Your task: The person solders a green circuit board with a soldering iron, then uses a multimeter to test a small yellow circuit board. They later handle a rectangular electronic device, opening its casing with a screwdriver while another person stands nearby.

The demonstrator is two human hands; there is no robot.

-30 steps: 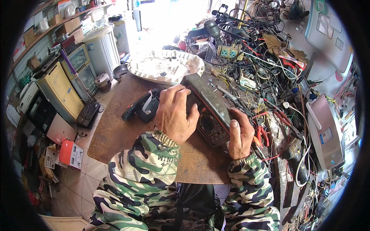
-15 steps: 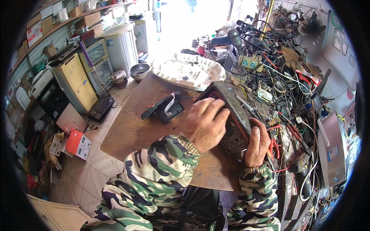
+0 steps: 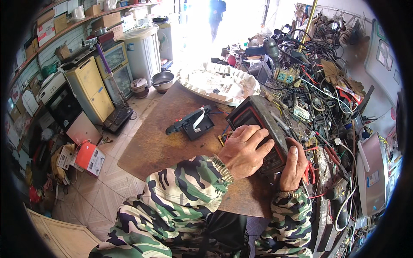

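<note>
A dark, box-shaped electronic unit [image 3: 258, 124] with a reddish front panel lies tilted on the right part of a worn brown wooden table [image 3: 159, 146], its far end close to a white scalloped tray [image 3: 217, 81]. Both hands are on it. The left hand [image 3: 245, 150] lies flat over the near part of the front face, fingers spread and extended across the panel, pressing rather than gripping. The right hand [image 3: 294, 167] clasps the near right corner of the unit, thumb on top, remaining fingers wrapped around the edge and out of sight. Both forearms wear camouflage sleeves [image 3: 189, 189].

Just left of the unit, apart from it, sits a small black component [image 3: 193, 122] with a white ribbon strip across it. Coloured wires [image 3: 224, 136] show at the unit's left edge, beneath the left hand's fingers.

To the right, a dense tangle of cables, circuit boards and tools [image 3: 318, 94] covers the bench, touching the unit's right side. A pale casing [image 3: 374, 172] stands at the far right.

On the tiled floor to the left stand a yellow cabinet [image 3: 90, 90], a white appliance [image 3: 144, 49], a metal bowl [image 3: 162, 81] and an orange and white box [image 3: 89, 157]. Shelves with cartons [image 3: 56, 26] line the left wall.
</note>
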